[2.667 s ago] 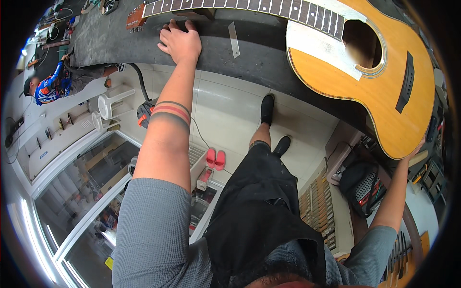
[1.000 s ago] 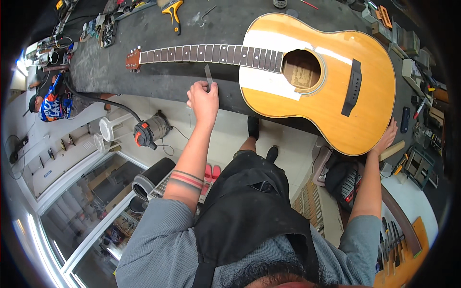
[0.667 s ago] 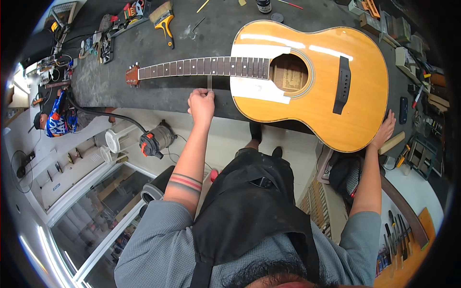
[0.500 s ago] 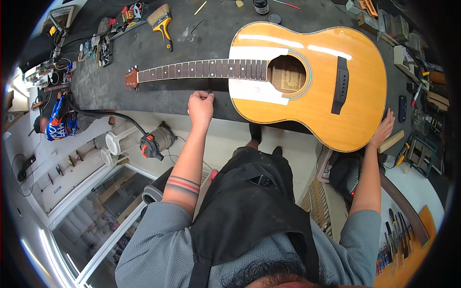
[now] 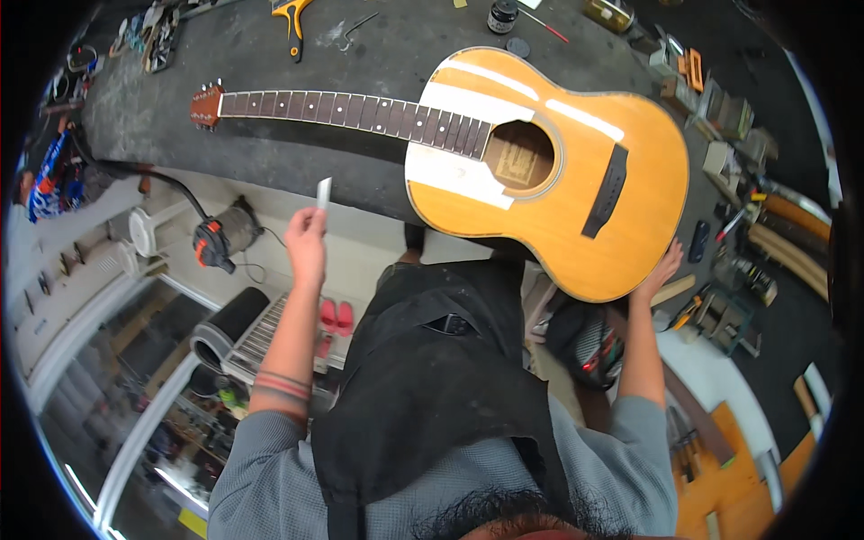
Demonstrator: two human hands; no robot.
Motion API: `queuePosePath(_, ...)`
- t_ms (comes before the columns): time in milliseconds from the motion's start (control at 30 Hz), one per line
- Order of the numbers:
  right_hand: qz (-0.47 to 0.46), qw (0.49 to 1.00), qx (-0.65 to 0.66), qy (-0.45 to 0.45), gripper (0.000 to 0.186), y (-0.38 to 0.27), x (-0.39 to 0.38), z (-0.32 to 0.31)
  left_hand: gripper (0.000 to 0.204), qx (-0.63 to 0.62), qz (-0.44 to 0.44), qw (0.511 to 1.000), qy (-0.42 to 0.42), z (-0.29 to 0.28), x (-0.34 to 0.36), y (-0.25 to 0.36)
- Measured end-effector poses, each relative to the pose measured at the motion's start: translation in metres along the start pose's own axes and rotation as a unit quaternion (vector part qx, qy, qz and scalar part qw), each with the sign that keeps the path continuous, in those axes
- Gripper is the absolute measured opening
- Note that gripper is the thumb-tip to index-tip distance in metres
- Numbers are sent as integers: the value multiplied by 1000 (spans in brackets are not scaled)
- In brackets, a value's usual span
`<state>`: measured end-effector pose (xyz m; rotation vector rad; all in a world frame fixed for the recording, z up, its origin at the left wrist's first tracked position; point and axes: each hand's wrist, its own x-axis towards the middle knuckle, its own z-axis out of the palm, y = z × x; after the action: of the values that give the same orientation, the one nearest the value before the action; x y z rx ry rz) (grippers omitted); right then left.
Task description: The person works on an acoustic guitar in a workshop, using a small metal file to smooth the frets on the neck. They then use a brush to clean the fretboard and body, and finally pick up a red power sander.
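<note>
An acoustic guitar [image 5: 621,121] with a glossy amber top lies face up on the dark workbench, its headstock [image 5: 206,105] to the left. White sheets [image 5: 454,175] cover the top on both sides of the fretboard end, next to the soundhole. My left hand [image 5: 308,247] is closed on a thin, flat, pale strip [image 5: 325,193] that points up from the fingers; its exact kind is unclear. That hand is off the bench's near edge, below the neck. At the body's lower right rim, my right hand [image 5: 661,270] rests with fingers stretched out, touching the guitar.
Behind the guitar stand a dark jar [image 5: 502,15] and its round lid [image 5: 517,47]. A yellow-handled brush [image 5: 292,27] lies at the far left. Boxes and tools crowd the bench's right side. A shop vacuum [image 5: 220,236] and red slippers [image 5: 337,317] are on the floor.
My left hand has moved left and toward me, away from the bench, and the pale strip now shows in it. My right hand stays at the guitar's rim. The whole view has shifted and turned.
</note>
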<state>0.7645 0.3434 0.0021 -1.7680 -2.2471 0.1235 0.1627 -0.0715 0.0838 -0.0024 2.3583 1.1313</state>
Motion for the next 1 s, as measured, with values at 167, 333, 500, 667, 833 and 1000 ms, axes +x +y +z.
queuePosePath(167, 159, 946, 213, -183, 61, 20, 31, -69, 15, -170, 35, 967, 188, 8, -39, 23)
queuePosePath(333, 41, 960, 254, -112, 50, -94, 131, -107, 6, -161, 159, 960, 166, 89, -89, 107)
queuePosePath(500, -272, 880, 342, -187, 42, -256, 197, -82, 15, -52, 364, 925, 94, 174, -98, 158)
queuePosePath(667, -532, 744, 303, -266, 41, -373, 205, -52, 17, 9, 410, 906, 107, 213, -84, 162)
queuePosePath(833, -610, 652, 323, -314, 40, -424, 201, -15, 17, 54, 413, 899, 136, 218, -82, 160)
queuePosePath(1000, -672, 583, 311, -335, 35, -449, 204, -2, 20, 89, 405, 899, 142, 217, -84, 164)
